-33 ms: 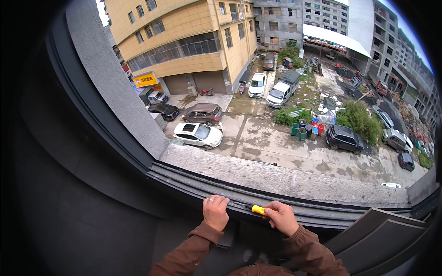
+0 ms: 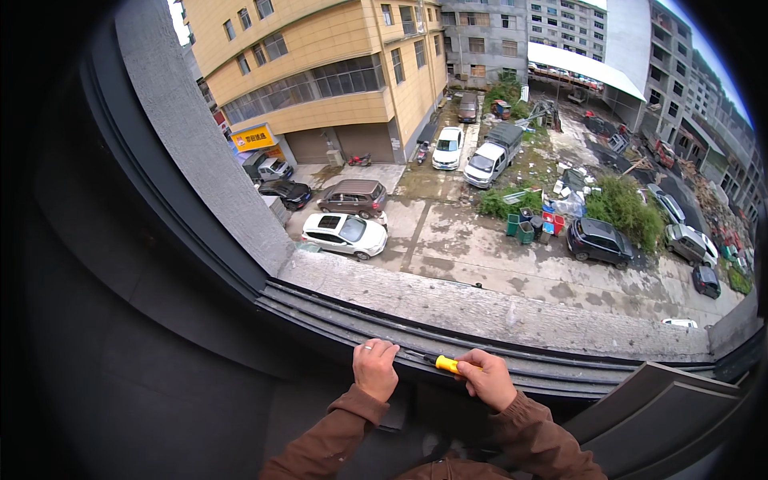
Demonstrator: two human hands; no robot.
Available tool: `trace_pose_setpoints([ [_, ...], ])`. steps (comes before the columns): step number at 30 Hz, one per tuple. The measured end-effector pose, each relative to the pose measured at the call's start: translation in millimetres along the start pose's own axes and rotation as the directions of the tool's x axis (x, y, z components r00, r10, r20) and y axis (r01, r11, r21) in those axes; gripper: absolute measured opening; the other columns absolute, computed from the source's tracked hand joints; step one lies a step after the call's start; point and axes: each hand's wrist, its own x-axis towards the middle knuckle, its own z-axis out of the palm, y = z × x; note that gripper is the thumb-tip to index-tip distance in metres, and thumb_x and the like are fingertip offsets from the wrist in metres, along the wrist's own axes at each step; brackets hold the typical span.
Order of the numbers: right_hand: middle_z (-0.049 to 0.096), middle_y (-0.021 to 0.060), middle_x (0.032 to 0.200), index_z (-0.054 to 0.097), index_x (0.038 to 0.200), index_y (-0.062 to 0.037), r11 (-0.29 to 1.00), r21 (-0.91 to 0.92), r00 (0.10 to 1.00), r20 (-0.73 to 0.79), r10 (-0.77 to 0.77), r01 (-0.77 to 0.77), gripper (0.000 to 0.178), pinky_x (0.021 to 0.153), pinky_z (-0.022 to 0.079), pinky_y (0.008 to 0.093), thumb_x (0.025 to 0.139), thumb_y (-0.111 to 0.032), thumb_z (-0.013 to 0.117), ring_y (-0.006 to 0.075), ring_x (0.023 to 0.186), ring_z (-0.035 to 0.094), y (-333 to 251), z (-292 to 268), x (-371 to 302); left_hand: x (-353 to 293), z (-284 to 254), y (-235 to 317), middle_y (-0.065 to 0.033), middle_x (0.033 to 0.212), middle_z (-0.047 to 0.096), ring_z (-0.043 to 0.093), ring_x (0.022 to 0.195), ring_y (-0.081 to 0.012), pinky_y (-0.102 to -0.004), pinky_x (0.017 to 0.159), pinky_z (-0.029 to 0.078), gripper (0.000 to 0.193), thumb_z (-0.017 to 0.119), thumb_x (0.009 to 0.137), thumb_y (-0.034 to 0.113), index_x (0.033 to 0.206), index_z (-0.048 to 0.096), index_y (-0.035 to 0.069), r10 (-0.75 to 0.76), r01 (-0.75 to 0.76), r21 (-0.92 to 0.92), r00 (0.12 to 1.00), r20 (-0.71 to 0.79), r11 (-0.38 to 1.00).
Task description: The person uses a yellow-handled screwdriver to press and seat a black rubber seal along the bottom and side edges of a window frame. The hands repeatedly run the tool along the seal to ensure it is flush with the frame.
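Note:
A grey sliding-window track (image 2: 336, 318) runs along the sill in front of me. My right hand (image 2: 490, 379) grips the yellow handle of a screwdriver (image 2: 446, 364), which lies nearly level with its dark shaft pointing left along the track. My left hand (image 2: 374, 370), a ring on one finger, rests at the track's near edge with its fingers curled down and together. The screwdriver's tip end lies close to those fingers. Whatever the left fingertips hold, if anything, is hidden beneath them. Brown sleeves cover both forearms.
Beyond the track is a rough concrete ledge (image 2: 480, 308), open to a yard far below with parked cars. A dark frame post (image 2: 172, 192) rises on the left. Grey panels (image 2: 660, 408) lean at the lower right, close to my right forearm.
The screwdriver and my right hand have shifted very slightly to the left. My left hand stays in the same place.

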Motion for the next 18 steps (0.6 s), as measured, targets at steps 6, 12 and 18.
trace_pose_setpoints([
  [6,0.068,0.011,0.081,0.063,0.111,0.0031,0.996,0.091,1.0,0.008,0.003,-0.003,0.02,0.046,0.04,0.0188,0.098,-0.012,0.059,0.0058,0.049,0.05,-5.1,21.1,13.5,2.0,-3.1,-2.4,-0.0053,0.093,0.066,0.062,0.098,-0.0261,-0.0407,0.084,0.047,0.02,0.061,0.074,0.0,0.091,0.07,0.005,0.003,-0.003,-0.02,1.0,0.026,1.0],
  [12,0.069,0.016,0.083,0.061,0.112,0.0026,0.882,0.47,0.994,-0.097,0.044,0.007,0.021,0.041,0.035,0.0181,0.099,-0.012,0.055,0.0073,0.046,0.048,-33.3,3.5,14.8,63.0,-25.1,3.3,-0.0129,0.107,0.068,0.061,0.109,-0.0304,-0.0416,0.096,0.047,0.036,0.054,0.073,-0.008,0.105,0.068,0.0,0.074,-0.085,-0.214,0.996,-0.057,0.973],
  [18,0.069,0.0106,0.08,0.065,0.108,0.0025,0.994,0.105,0.999,0.044,0.005,-0.009,0.018,0.044,0.039,0.0188,0.097,-0.011,0.059,0.0057,0.048,0.051,-45.7,-45.8,-7.3,41.9,-29.0,-22.7,-0.0016,0.087,0.065,0.061,0.095,-0.0243,-0.0397,0.078,0.044,0.015,0.06,0.071,-0.001,0.079,0.067,0.01,0.005,-0.005,0.008,1.0,-0.005,1.0],
])
